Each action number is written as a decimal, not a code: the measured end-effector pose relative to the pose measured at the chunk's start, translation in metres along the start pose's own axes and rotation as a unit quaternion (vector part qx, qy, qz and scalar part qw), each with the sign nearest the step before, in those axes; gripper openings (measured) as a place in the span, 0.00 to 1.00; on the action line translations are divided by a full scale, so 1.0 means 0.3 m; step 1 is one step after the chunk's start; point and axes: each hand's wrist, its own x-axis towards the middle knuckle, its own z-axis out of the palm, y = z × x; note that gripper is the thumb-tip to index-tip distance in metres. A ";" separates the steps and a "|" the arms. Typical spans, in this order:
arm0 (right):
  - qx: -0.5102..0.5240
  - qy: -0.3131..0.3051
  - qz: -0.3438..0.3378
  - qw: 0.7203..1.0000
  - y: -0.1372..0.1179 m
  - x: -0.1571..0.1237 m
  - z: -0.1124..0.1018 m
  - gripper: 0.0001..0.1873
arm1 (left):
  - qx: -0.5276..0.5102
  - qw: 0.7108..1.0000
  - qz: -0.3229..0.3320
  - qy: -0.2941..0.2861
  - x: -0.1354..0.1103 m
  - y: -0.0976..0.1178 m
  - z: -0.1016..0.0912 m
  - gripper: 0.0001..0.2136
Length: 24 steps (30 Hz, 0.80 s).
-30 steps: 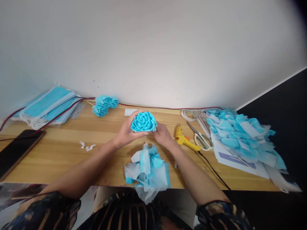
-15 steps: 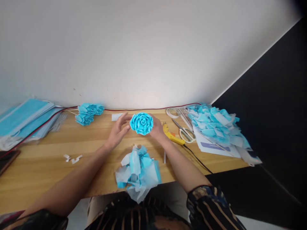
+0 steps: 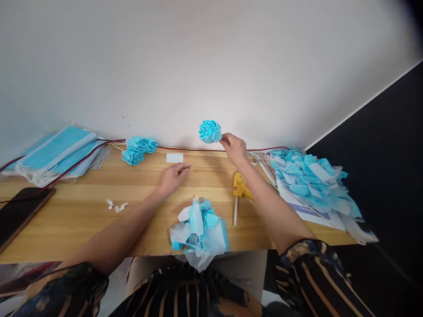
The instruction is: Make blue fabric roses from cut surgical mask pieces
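My right hand (image 3: 234, 147) is raised above the back of the wooden table (image 3: 82, 207) and pinches a blue fabric rose (image 3: 209, 130) by its right side. The rose hangs in front of the white wall. My left hand (image 3: 173, 176) rests low over the table's middle with its fingers loosely stretched toward the right, holding nothing. A small white slip (image 3: 174, 157) lies just beyond it. A heap of blue and white fabric scraps (image 3: 199, 232) sits at the near edge between my arms.
Two finished blue roses (image 3: 139, 149) lie at the back left beside a stack of blue face masks (image 3: 57, 152). A yellow glue gun (image 3: 240, 186) and a white glue stick (image 3: 235, 211) lie under my right forearm. Cut blue pieces (image 3: 310, 180) pile up at right; a phone (image 3: 20, 211) lies at left.
My right hand has lifted the rose up and away from the table. My left hand has let go of it and dropped toward the tabletop.
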 end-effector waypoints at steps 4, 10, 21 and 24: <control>-0.066 -0.068 -0.021 0.995 0.049 0.048 0.049 0.12 | 0.008 1.000 0.003 -0.015 -0.005 0.018 0.000 0.12; -0.131 -0.136 -0.031 0.982 0.111 0.056 0.164 0.13 | 0.022 0.999 -0.004 -0.027 -0.002 0.027 0.001 0.11; -0.108 -0.171 -0.050 0.978 0.132 0.071 0.237 0.13 | 0.065 0.997 0.017 -0.047 -0.003 0.030 0.004 0.12; -0.073 -0.158 -0.049 0.984 0.113 0.064 0.231 0.13 | 0.064 0.997 0.021 -0.049 -0.002 0.030 0.004 0.12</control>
